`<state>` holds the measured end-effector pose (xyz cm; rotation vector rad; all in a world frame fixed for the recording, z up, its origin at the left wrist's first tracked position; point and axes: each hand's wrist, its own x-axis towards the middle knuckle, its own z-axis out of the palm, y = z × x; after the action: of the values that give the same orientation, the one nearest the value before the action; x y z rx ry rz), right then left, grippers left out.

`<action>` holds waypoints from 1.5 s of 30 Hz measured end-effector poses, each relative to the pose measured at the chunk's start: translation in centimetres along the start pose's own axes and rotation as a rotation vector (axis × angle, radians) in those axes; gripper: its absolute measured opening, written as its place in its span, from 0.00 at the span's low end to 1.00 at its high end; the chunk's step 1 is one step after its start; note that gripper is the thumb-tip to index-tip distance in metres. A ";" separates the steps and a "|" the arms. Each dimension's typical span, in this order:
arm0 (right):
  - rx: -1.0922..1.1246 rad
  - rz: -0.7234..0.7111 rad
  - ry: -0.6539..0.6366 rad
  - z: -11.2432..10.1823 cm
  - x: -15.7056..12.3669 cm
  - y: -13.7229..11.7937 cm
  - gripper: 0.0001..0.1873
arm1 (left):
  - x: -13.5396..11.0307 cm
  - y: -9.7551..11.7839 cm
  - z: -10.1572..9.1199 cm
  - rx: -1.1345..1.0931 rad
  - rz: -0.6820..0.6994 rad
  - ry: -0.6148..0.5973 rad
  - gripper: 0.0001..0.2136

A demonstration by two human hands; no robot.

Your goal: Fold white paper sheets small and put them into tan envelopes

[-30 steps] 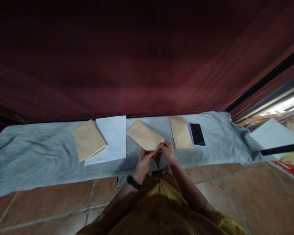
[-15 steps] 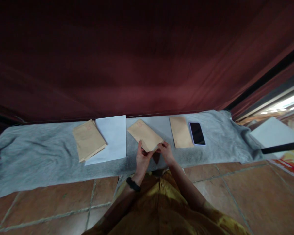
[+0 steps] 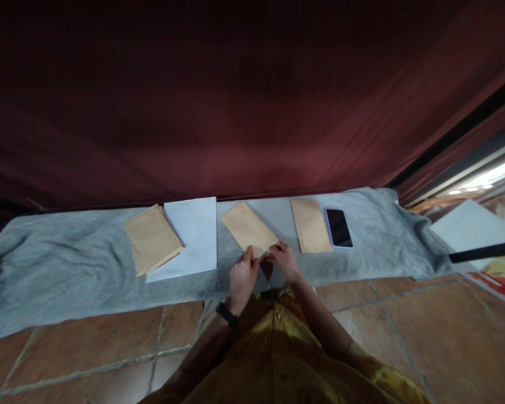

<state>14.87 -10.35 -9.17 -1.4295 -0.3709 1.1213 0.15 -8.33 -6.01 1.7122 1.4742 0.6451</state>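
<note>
A brown envelope (image 3: 248,227) lies tilted on the grey cloth (image 3: 67,264) in front of me. My left hand (image 3: 242,278), with a black band at its wrist, pinches the envelope's near end. My right hand (image 3: 283,259) pinches the same near end from the right. Both hands have their fingers closed on the paper's edge.
A stack of brown envelopes (image 3: 151,238) and a white sheet (image 3: 191,235) lie to the left. Another brown envelope (image 3: 309,224) and a dark phone (image 3: 339,227) lie to the right. A dark red curtain hangs behind. A white board (image 3: 471,227) and a black rod (image 3: 483,251) are at far right.
The envelope has been lowered from a raised, slanted hold toward the cloth. Both hands moved slightly forward and closer together at its near end.
</note>
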 end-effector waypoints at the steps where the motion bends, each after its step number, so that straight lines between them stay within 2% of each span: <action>1: -0.008 -0.002 -0.007 -0.1 0.0 -0.1 0.11 | -0.1 -0.1 0.1 0.043 0.020 -0.011 0.19; 4: -0.040 -0.014 -0.017 -0.7 0.3 -0.4 0.10 | -0.4 -0.3 0.0 0.178 0.115 -0.033 0.15; 7: -0.084 -0.024 -0.029 -1.5 0.6 -0.9 0.09 | 0.3 0.0 -0.3 0.251 0.320 -0.045 0.14; 10: -0.114 -0.028 -0.054 -2.1 0.7 -1.3 0.09 | 2.3 1.0 -0.2 0.290 0.555 -0.073 0.18; 13: -0.145 -0.027 -0.069 -2.2 0.7 -1.3 0.11 | 5.1 1.9 0.8 0.393 0.660 -0.083 0.22; 16: -0.201 -0.018 -0.077 -2.2 0.8 -1.2 0.12 | 7.5 2.2 2.4 0.527 0.673 -0.121 0.25; 19: -0.282 -0.002 -0.085 -2.5 1.0 -1.1 0.12 | 8.6 1.6 3.7 0.643 0.665 -0.177 0.26; 24: -0.484 -0.003 -0.095 -3.7 0.9 -1.5 0.10 | 8.5 0.2 4.4 0.745 0.714 -0.198 0.26; 27: -0.618 -0.038 -0.031 -4.5 0.6 -1.7 0.10 | 8.2 -0.2 4.4 0.750 0.737 -0.176 0.26; 29: -0.761 -0.145 0.069 -4.7 0.3 -1.6 0.09 | 8.3 -0.3 4.3 0.744 0.749 -0.172 0.26; 32: -1.026 -0.515 0.134 -4.5 -0.2 -1.0 0.13 | 9.1 -0.5 4.1 0.732 0.761 -0.190 0.25; 34: -1.129 -0.752 0.057 -4.1 -0.6 -0.5 0.17 | 10.1 -0.6 3.7 0.739 0.728 -0.179 0.26; 36: -1.189 -0.877 -0.043 -3.7 -0.9 -0.2 0.19 | 11.4 -0.8 3.4 0.756 0.685 -0.149 0.27; 39: -1.234 -0.923 -0.104 -3.5 -1.2 0.0 0.20 | 13.4 -0.8 3.2 0.775 0.656 -0.129 0.30; 45: -1.189 -0.892 -0.074 -3.5 -0.9 -0.1 0.19 | 16.2 -0.3 3.8 0.742 0.596 -0.075 0.32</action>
<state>17.28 -13.07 -9.44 -1.8516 -1.7263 0.1229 6.28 6.63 -10.17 2.7703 1.2101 0.3186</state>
